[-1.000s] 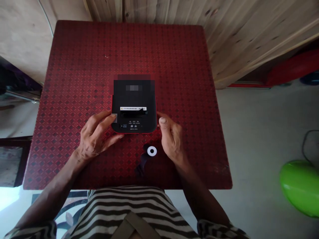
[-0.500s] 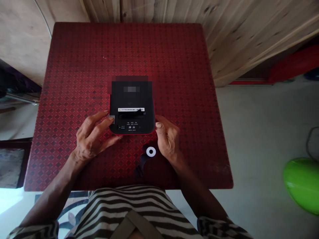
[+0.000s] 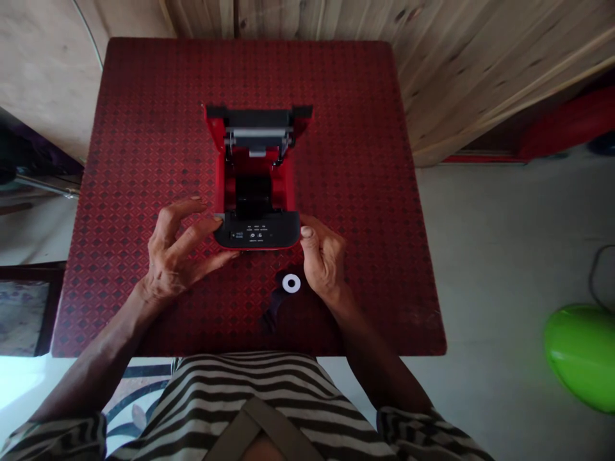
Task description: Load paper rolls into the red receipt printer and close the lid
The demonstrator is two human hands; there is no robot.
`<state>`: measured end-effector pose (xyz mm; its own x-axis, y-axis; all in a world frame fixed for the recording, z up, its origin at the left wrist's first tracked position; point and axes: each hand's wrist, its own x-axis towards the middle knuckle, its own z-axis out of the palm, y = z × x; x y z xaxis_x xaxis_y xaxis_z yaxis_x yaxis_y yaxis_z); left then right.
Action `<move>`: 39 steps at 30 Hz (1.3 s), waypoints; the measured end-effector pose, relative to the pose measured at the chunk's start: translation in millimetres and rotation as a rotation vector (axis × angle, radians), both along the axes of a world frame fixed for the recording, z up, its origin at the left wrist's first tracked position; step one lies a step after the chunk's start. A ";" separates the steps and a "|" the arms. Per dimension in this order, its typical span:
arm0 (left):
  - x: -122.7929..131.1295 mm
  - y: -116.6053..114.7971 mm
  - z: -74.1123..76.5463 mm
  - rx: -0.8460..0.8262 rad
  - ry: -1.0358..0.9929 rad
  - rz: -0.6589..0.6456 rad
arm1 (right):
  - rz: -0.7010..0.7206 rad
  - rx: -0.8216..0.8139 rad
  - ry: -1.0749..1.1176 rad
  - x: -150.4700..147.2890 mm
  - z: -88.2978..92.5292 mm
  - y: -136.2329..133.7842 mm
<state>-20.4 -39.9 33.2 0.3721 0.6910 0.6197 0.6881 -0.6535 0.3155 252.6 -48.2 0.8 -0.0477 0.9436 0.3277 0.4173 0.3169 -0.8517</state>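
Observation:
A red and black portable printer (image 3: pixel 257 232) stands on the table with its lid (image 3: pixel 259 121) raised. Inside its red bay, dark material (image 3: pixel 254 194) shows. My left hand (image 3: pixel 175 250) holds the printer's front left corner, forefinger on top and thumb along the front edge; its other fingers are spread. At the right side, my right hand (image 3: pixel 324 256) grips the printer with the thumb against its edge and the fingers curled, partly hidden. Close to my right hand lies a small white roll with a dark core (image 3: pixel 291 283), a dark strip (image 3: pixel 273 310) trailing from it.
The table (image 3: pixel 355 128) has a red patterned cover. Wooden boards (image 3: pixel 312 19) rise along its far edge. A stool or chair (image 3: pixel 29 307) stands at the left, and a bright green rounded object (image 3: pixel 581 358) sits on the floor at the right.
The printer's lid has swung up and back from shut to open, showing the red bay. Both hands remain at the printer's sides. The white roll still lies in front.

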 end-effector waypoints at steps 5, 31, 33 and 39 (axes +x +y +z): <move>4.9 0.0 -6.6 -0.030 -0.083 -0.035 | -0.040 0.020 -0.080 8.8 12.3 3.0; 16.0 -4.5 -20.5 -0.076 -0.018 -0.026 | 0.373 0.019 -1.080 -64.7 95.0 102.7; 16.0 -4.4 -20.8 -0.070 -0.020 -0.022 | 0.343 0.035 -1.043 -62.0 94.8 99.7; 15.6 -4.5 -22.8 -0.073 -0.006 0.001 | 0.314 0.099 -0.990 -53.2 90.9 96.7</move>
<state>-4.7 -44.4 10.4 0.3673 0.7348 0.5702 0.6868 -0.6277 0.3664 199.4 48.6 91.7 -0.5763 0.8130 0.0838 0.8012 0.5822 -0.1383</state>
